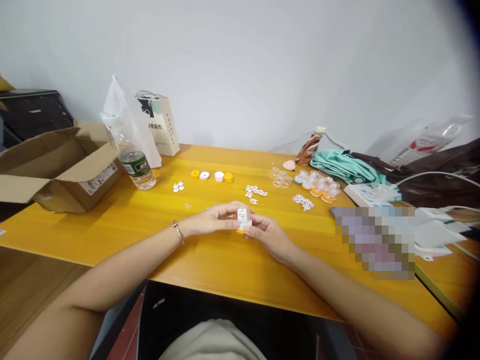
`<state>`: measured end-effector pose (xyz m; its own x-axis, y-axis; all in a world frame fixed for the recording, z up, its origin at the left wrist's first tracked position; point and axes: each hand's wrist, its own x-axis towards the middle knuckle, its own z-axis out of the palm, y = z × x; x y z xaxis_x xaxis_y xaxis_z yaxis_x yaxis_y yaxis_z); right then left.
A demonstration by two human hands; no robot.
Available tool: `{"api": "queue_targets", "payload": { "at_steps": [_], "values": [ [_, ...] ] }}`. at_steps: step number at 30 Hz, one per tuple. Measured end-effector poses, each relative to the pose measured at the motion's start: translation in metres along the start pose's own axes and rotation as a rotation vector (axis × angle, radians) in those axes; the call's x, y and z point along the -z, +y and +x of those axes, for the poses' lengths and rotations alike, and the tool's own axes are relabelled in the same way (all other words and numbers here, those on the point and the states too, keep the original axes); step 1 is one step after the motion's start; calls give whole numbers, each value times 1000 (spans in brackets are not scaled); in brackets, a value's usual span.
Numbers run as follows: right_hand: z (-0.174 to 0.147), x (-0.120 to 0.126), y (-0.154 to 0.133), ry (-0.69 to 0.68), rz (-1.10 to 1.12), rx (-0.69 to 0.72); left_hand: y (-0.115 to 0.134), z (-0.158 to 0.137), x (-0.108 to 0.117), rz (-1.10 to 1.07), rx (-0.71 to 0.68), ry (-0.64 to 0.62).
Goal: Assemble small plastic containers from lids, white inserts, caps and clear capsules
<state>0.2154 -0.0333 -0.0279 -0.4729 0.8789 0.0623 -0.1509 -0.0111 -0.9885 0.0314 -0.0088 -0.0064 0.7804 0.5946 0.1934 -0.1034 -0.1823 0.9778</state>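
Observation:
Between my two hands, just above the table's near half, is a small clear plastic piece with a white patterned insert and an orange base [243,220]. My left hand [217,219] pinches it from the left side, fingers closed. From the right, the thumb and fingers of my right hand [268,234] press against it. Beyond the hands lie white cut-out plastic parts [256,192]. Orange and white round caps [218,176] stand in a row further back, and small white knobs [179,186] sit to the left.
At left stand an open cardboard box [80,185], a large water bottle [137,167] and a paper bag [165,127]. To the right are clear rings [280,177], assembled clear pieces [325,188], a brown drink bottle [310,146], teal cloth [345,165], a power strip [369,194] and a pixelated device [375,242].

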Motion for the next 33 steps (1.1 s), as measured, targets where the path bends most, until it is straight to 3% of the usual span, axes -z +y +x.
{"api": "queue_targets", "payload": {
  "at_steps": [8, 16, 26, 33],
  "values": [
    [0, 2, 2, -92, 326, -190, -12, 4, -1, -92, 9, 157],
    [1, 4, -1, -168, 404, -298, -14, 4, -5, -112, 28, 255],
    [1, -3, 3, -6, 363, -138, -13, 8, -17, -27, -42, 400],
    [0, -8, 4, 64, 321, -77, -17, 8, -18, -30, -22, 421]
  ]
}}
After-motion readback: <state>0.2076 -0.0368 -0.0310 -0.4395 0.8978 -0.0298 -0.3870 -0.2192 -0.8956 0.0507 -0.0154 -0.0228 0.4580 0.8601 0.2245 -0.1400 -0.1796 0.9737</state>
